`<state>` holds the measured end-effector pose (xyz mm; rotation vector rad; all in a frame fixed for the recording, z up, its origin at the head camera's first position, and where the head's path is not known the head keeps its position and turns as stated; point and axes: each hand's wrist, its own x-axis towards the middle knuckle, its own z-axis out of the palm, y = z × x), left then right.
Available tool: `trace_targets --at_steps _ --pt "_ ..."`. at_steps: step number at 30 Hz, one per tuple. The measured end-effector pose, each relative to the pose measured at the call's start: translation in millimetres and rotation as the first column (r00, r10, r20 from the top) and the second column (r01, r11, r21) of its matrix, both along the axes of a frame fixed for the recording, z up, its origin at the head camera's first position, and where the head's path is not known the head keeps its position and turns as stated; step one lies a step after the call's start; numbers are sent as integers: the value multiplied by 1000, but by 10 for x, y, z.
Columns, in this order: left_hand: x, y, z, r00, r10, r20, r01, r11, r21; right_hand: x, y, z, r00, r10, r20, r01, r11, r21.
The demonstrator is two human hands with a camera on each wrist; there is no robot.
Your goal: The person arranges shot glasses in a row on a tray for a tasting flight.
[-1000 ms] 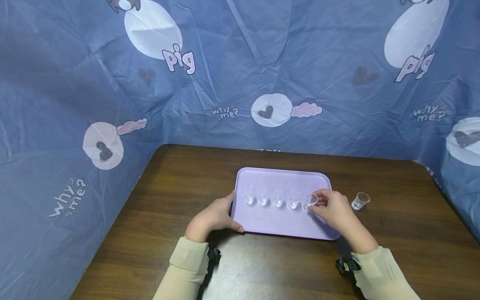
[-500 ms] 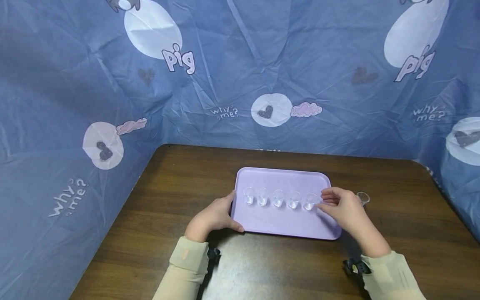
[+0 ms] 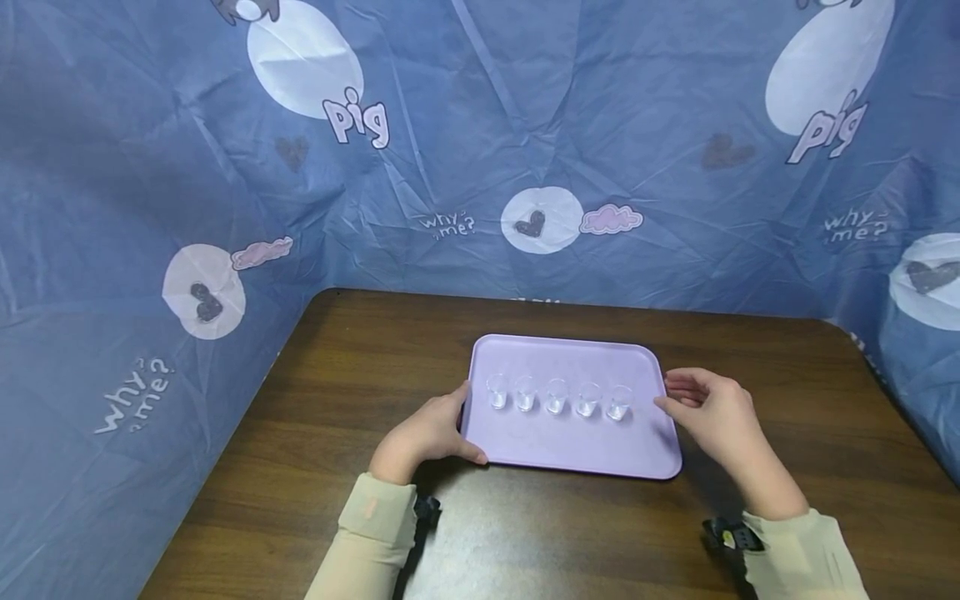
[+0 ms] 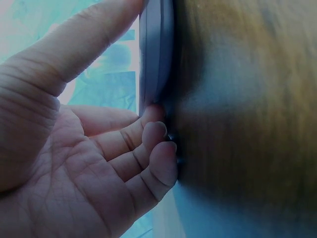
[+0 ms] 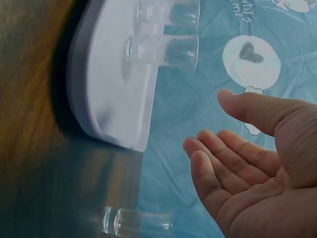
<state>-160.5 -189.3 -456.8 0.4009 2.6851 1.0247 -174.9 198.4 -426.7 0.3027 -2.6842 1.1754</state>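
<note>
A lilac tray (image 3: 562, 454) lies on the wooden table. Several small clear cups (image 3: 557, 400) stand upright across it in one row. My left hand (image 3: 427, 429) holds the tray's near left corner, thumb at the front rim and fingers at the left side. Just off the tray's right edge is my right hand (image 3: 712, 412), its fingers relaxed and holding nothing. The right wrist view shows the rightmost cup of the row (image 5: 166, 52) on the tray. Another clear cup (image 5: 141, 223) stands off the tray on the table; in the head view my right hand hides it.
The brown wooden table (image 3: 360, 350) extends around the tray on all sides. Blue printed cloth (image 3: 420, 150) hangs behind the table and along both its sides.
My right hand has let go of the rightmost cup on the tray and moved right, past the tray's edge, covering the loose cup from the head view. My left hand has stayed put.
</note>
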Motion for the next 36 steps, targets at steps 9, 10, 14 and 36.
trace_targets --at_steps 9,10,14,36 --pt "5 14 2 1000 5 10 -5 1000 3 24 175 53 999 -52 -12 53 998 19" --pt "5 15 3 1000 3 9 -3 1000 4 27 198 62 998 -61 -8 61 998 24" --pt "4 14 11 1000 -7 -2 7 1000 13 32 274 88 997 -83 -5 83 996 26" --pt "-4 -1 5 1000 -4 1 4 1000 26 -8 641 63 984 -175 -17 176 983 57"
